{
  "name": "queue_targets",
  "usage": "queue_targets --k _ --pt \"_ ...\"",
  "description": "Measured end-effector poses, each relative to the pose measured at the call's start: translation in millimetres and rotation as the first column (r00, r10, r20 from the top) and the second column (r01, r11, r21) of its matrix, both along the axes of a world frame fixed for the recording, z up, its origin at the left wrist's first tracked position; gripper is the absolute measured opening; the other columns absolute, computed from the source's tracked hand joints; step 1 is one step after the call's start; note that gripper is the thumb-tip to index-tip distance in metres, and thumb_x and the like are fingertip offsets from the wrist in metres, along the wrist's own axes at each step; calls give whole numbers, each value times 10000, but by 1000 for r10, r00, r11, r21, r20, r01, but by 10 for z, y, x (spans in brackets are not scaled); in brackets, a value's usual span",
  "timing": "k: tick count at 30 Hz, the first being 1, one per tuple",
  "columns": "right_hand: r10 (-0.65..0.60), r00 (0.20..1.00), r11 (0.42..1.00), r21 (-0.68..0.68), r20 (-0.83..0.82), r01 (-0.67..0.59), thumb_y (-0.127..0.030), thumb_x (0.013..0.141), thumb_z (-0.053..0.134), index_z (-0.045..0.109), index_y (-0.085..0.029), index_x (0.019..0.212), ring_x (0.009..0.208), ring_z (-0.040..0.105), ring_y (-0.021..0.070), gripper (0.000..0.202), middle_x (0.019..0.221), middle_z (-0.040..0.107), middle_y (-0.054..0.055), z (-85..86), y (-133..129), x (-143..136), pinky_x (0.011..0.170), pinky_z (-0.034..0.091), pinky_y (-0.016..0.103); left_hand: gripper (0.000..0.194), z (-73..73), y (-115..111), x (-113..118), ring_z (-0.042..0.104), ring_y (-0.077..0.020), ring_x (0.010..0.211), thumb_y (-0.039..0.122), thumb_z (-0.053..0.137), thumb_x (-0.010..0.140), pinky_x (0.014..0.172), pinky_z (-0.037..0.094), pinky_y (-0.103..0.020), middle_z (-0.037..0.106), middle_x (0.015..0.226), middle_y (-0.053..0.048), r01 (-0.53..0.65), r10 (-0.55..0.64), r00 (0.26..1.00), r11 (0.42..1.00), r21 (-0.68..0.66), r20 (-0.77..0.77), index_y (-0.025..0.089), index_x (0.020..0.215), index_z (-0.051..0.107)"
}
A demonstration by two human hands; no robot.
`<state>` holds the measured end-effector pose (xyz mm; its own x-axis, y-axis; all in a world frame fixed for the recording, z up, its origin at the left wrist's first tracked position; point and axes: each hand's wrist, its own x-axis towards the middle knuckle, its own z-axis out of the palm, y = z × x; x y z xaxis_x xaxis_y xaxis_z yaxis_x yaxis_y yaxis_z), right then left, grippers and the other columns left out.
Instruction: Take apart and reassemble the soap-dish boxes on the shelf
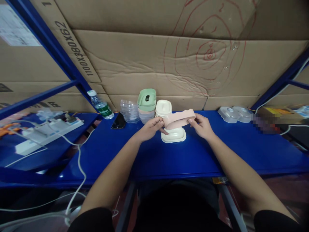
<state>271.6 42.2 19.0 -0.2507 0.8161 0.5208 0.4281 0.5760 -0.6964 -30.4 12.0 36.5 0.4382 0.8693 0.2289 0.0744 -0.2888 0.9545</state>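
Between my two hands is a pink plastic frame-like piece (pixel 180 118) with a long opening, raised above the blue table (pixel 154 161). My left hand (pixel 152 129) pinches its left end, and my right hand (pixel 201 125) grips its right end with thumb and fingers. Beneath it, a cream oval tray-like piece (pixel 174 135) lies on the table, partly covered by the left fingertips in this view. Just behind stands a small stack of cream pieces (pixel 163 106). Left of that, green pieces (pixel 147 97) top another stack with pale ones below.
Clear plastic cups (pixel 129 111), a phone (pixel 118 121) and a water bottle (pixel 101 105) stand at the back left. Clear plastic cases (pixel 234 114) lie back right. A white power strip (pixel 48 135) with cables is far left. Cardboard (pixel 135 58) walls the back.
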Motion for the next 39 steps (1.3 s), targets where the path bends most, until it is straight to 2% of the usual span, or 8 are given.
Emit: queue_targets --k 3,6,9,12,17,26,32,39 --pt "-68 997 997 -49 -21 67 -713 902 605 714 -186 949 658 606 196 540 735 696 57 -8 11 -23 641 462 319 523 -5 1 30 731 -154 689 657 581 948 642 587 -273 728 914 -60 -103 105 994 994 37 -39 150 1039 671" --pt "-127 992 989 -74 -3 126 -758 846 631 643 -200 760 624 546 176 565 670 644 39 -30 24 -50 602 401 305 543 5 -24 45 717 -164 729 611 565 970 589 597 -265 744 927 -78 -101 102 993 995 25 -53 142 1217 685" --pt "-155 988 985 -74 21 157 -766 818 649 568 -212 671 601 484 155 579 626 579 15 -58 33 -75 585 354 300 611 4 -44 27 731 -182 798 554 543 999 609 619 -278 753 1016 -106 -44 42 998 998 -43 -57 148 1454 569" --pt "-152 987 983 -100 62 157 -767 812 652 539 -216 643 601 468 149 588 615 558 9 -78 40 -86 582 339 299 658 -12 -49 1 722 -155 699 498 574 998 598 600 -257 765 1024 -92 -51 44 989 998 -45 -138 186 1566 457" --pt "-72 985 976 -190 157 102 -796 819 630 546 -214 630 606 501 156 617 610 582 17 -113 63 -79 577 354 294 591 -48 -37 -22 667 -120 514 455 567 1006 514 528 -226 783 921 -50 -84 88 933 996 27 -349 204 1535 482" --pt "130 969 899 -438 211 -25 -811 894 502 581 -204 605 519 547 149 677 584 629 32 -145 90 -82 554 397 292 509 -137 40 -10 608 -138 467 475 454 1026 426 463 -226 741 739 -40 -88 26 901 988 -124 -432 162 1416 551" --pt "152 937 914 -405 315 -12 -771 930 482 622 -201 586 586 584 170 680 605 659 50 -139 100 -78 606 404 299 441 -192 87 -10 590 -140 461 448 458 1016 415 453 -229 723 708 -32 -98 2 888 978 -185 -459 152 1318 587" --pt "171 922 890 -457 348 7 -788 908 500 638 -204 589 587 591 174 680 596 660 46 -169 125 -57 611 417 304 407 -201 87 -8 560 -125 432 431 494 995 404 424 -218 724 693 -30 -61 -37 893 978 -202 -448 159 1274 610"
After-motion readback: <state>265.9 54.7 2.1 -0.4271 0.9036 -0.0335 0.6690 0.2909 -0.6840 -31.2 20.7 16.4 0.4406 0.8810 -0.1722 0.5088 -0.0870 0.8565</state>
